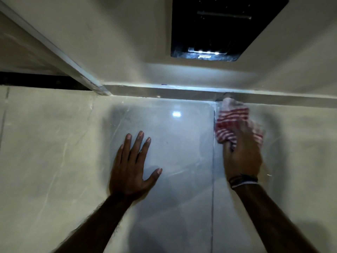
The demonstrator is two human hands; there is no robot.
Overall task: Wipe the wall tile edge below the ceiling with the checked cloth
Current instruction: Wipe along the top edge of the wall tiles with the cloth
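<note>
Your wall tiles [164,143] fill the lower frame; the tile edge [164,97] runs across the middle, under the ledge [164,90] and ceiling [109,33]. Keep your left hand [130,172] flat and released on the tile as a brace. Your right hand [242,157] grips the checked cloth [235,123], right of centre, its top touching the edge. Press the bunched cloth into the corner and sweep along it. The cloth is blurred, your right fingers are hidden behind it, and the dark panel [228,28] at the top is cut off.
</note>
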